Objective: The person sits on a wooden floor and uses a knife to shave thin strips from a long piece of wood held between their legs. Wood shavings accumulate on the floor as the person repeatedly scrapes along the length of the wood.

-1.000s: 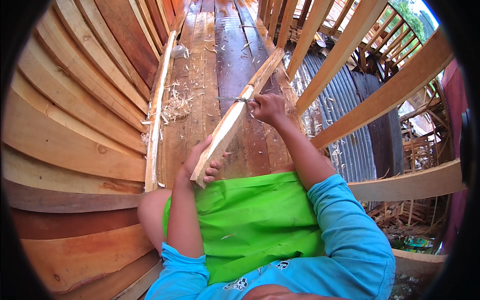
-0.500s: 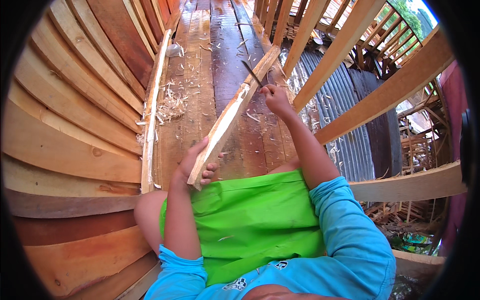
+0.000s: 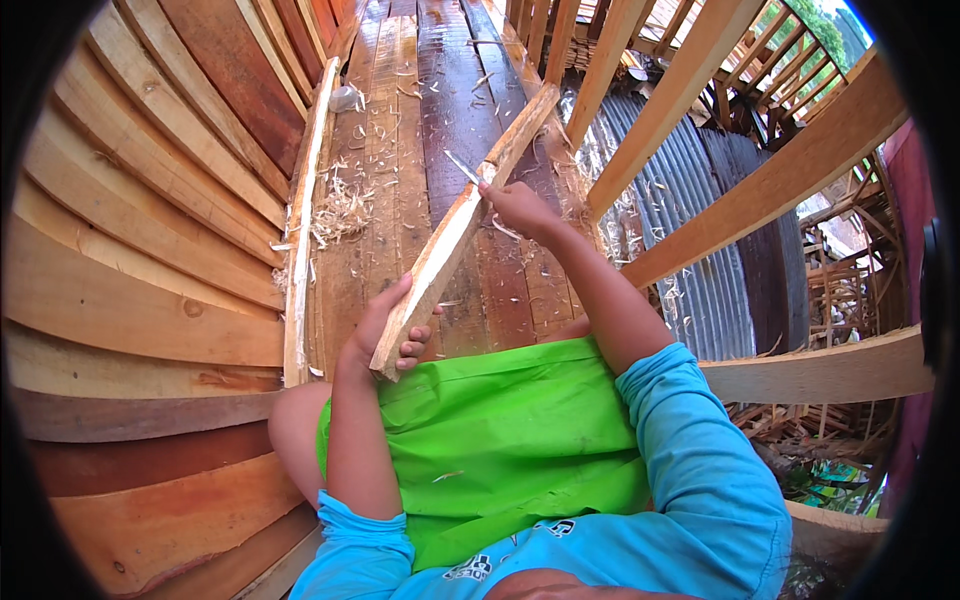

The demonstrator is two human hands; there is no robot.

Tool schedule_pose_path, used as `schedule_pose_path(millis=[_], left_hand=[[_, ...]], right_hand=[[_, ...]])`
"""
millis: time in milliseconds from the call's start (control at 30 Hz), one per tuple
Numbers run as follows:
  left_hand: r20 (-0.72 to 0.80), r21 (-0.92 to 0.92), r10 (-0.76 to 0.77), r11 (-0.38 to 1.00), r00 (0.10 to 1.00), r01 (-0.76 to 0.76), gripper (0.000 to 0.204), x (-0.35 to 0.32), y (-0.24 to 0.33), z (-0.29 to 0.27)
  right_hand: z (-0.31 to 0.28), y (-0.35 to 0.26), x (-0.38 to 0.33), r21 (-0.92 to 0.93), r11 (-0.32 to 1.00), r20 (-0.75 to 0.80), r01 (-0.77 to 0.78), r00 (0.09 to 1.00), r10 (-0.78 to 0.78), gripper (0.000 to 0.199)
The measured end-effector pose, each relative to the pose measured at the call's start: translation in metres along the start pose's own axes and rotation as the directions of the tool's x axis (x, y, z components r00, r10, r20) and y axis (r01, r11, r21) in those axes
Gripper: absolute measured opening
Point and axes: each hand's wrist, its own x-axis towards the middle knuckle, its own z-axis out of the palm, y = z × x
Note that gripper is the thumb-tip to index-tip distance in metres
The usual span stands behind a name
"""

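My left hand (image 3: 395,325) is wrapped round the near end of a long strip of wood (image 3: 432,262), just above the green cloth (image 3: 510,440) over my lap. The strip slants away to the right, its upper face pale and freshly shaved along the near part, with browner wood at the far part. In my right hand (image 3: 517,205) is a knife (image 3: 463,167), its handle hidden by my fingers. The blade lies across the strip at the far end of the pale part and points to the upper left.
Plank flooring (image 3: 395,200) carries scattered curls and a heap of wood shavings (image 3: 340,212). Along the left, a narrow pale strip (image 3: 305,220) lies beside a board wall (image 3: 150,270). Upright slats (image 3: 670,100) stand close to my right arm, with corrugated metal sheeting (image 3: 690,220) beyond them.
My right hand and the knife have moved left and slightly nearer along the wood, and the blade has turned flatter. My left hand has hardly shifted.
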Motion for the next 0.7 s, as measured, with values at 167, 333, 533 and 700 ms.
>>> schedule_pose_path(millis=[167,333,533,700], left_hand=[[0.019,-0.013,-0.003,1.0,1.0,0.003,0.065,-0.002,0.0,-0.006],[0.013,-0.005,0.0,1.0,1.0,0.0,0.065,0.001,0.0,-0.013],[-0.009,0.031,0.03,0.999,1.0,-0.03,0.063,-0.006,0.003,-0.006],[-0.02,0.067,0.05,0.997,0.999,-0.048,0.062,-0.005,0.0,-0.006]], right_hand=[[-0.01,-0.012,-0.001,0.363,0.849,0.439,-0.383,0.874,0.207,0.051],[-0.031,-0.023,-0.013,0.515,0.753,0.45,-0.409,0.877,0.169,0.05],[-0.074,-0.018,-0.031,0.758,0.612,0.175,-0.224,0.974,0.141,0.048],[-0.101,-0.047,-0.039,0.913,0.407,-0.106,0.024,0.978,0.178,0.042]])
